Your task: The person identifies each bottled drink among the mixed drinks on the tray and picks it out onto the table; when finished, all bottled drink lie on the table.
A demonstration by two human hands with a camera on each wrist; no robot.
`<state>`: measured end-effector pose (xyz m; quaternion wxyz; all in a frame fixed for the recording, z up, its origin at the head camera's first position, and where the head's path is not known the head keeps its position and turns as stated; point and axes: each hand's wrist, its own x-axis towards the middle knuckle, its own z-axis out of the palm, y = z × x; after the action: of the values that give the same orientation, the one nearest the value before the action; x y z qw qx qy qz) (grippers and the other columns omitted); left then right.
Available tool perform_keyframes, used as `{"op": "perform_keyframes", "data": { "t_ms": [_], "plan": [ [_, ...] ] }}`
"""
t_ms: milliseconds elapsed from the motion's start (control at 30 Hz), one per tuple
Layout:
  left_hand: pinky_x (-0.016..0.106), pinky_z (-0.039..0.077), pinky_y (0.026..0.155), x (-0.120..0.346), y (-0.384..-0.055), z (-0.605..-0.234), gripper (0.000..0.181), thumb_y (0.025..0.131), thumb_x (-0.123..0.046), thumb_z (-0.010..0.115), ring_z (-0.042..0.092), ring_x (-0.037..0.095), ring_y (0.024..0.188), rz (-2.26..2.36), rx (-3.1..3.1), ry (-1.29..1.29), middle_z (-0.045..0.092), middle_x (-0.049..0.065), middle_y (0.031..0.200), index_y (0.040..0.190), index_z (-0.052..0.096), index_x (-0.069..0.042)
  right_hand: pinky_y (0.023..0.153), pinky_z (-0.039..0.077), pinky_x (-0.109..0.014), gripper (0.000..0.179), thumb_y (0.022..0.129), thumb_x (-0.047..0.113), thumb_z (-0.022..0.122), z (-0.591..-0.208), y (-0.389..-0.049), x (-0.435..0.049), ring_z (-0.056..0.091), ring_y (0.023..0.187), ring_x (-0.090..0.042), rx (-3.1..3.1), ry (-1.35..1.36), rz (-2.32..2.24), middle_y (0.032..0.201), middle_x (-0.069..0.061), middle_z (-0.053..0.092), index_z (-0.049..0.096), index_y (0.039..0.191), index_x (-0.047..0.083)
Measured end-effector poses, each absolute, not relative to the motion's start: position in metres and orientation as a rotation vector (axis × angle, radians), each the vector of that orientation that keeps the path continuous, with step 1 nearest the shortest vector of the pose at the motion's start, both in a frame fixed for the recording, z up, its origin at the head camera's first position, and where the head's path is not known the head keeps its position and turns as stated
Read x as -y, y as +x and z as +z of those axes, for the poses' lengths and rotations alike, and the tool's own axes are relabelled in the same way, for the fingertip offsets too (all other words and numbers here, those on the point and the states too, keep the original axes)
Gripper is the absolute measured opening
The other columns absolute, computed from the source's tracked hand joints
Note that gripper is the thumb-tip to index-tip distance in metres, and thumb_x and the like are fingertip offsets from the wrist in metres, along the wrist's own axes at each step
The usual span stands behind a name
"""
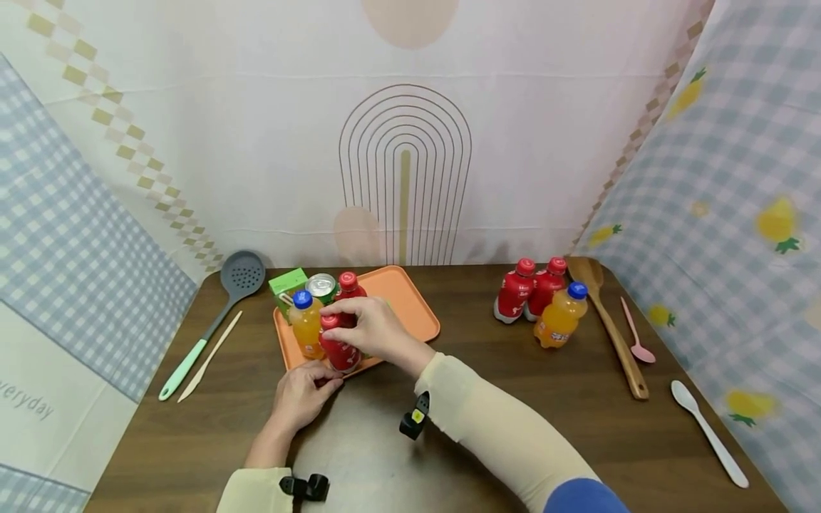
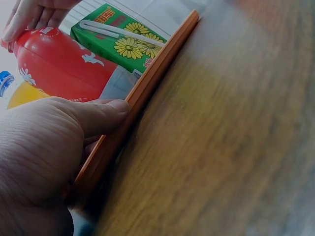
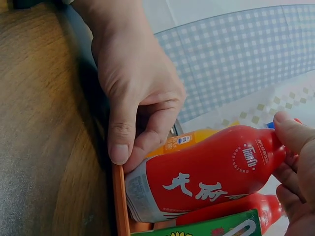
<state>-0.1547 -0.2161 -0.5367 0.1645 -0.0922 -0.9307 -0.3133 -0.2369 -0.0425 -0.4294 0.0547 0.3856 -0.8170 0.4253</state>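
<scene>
My right hand [image 1: 378, 329] grips a red drink bottle [image 1: 340, 348] by its neck from above. The bottle stands upright at the front edge of an orange tray [image 1: 413, 306], its base just inside the rim. With thumb and fingers, my left hand [image 1: 303, 393] pinches the tray's front rim [image 2: 156, 61], close to the bottle's base. Also on the tray are an orange drink bottle [image 1: 306, 329] with a blue cap, another red bottle [image 1: 349, 285], a can [image 1: 322, 286] and a green carton [image 1: 288, 282]. Another green drink carton [image 2: 120, 37] with a straw shows beside the held bottle.
Right of the tray stand two red bottles [image 1: 513, 292] and an orange drink bottle [image 1: 561, 317]. Beyond them lie a wooden spatula [image 1: 609, 320], a pink spoon [image 1: 635, 342] and a white spoon [image 1: 708, 431]. A skimmer [image 1: 218, 320] and a pale knife [image 1: 210, 358] lie at left.
</scene>
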Motion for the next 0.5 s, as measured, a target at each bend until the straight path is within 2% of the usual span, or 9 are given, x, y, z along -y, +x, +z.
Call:
{"op": "perform_keyframes", "data": {
  "t_ms": [200, 433, 500],
  "plan": [
    [0.036, 0.049, 0.07, 0.215, -0.154, -0.538, 0.01, 0.074, -0.018, 0.083, 0.063, 0.011, 0.077, -0.891, 2.655, -0.252, 0.067, -0.013, 0.078, 0.074, 0.075, -0.024, 0.071, 0.055, -0.03, 0.034, 0.079, 0.032, 0.079, -0.423, -0.231, 0.032, 0.063, 0.085, -0.003, 2.348, 1.206, 1.377, 0.101, 0.01, 0.071, 0.073, 0.109, 0.019],
    [0.035, 0.048, 0.068, 0.215, -0.155, -0.537, 0.012, 0.075, -0.016, 0.083, 0.062, 0.011, 0.075, -0.907, 2.675, -0.209, 0.065, -0.014, 0.076, 0.073, 0.074, -0.023, 0.07, 0.051, -0.02, 0.035, 0.078, 0.035, 0.079, -0.412, -0.221, 0.015, 0.061, 0.087, -0.001, 2.278, 1.205, 1.418, 0.102, 0.012, 0.07, 0.074, 0.109, 0.019],
    [0.035, 0.047, 0.067, 0.214, -0.155, -0.537, 0.012, 0.075, -0.016, 0.083, 0.061, 0.01, 0.074, -0.908, 2.678, -0.2, 0.064, -0.015, 0.075, 0.073, 0.074, -0.024, 0.069, 0.052, -0.023, 0.035, 0.078, 0.033, 0.08, -0.412, -0.218, 0.01, 0.061, 0.087, -0.002, 2.254, 1.2, 1.426, 0.101, 0.011, 0.071, 0.074, 0.108, 0.018]
  ]
}}
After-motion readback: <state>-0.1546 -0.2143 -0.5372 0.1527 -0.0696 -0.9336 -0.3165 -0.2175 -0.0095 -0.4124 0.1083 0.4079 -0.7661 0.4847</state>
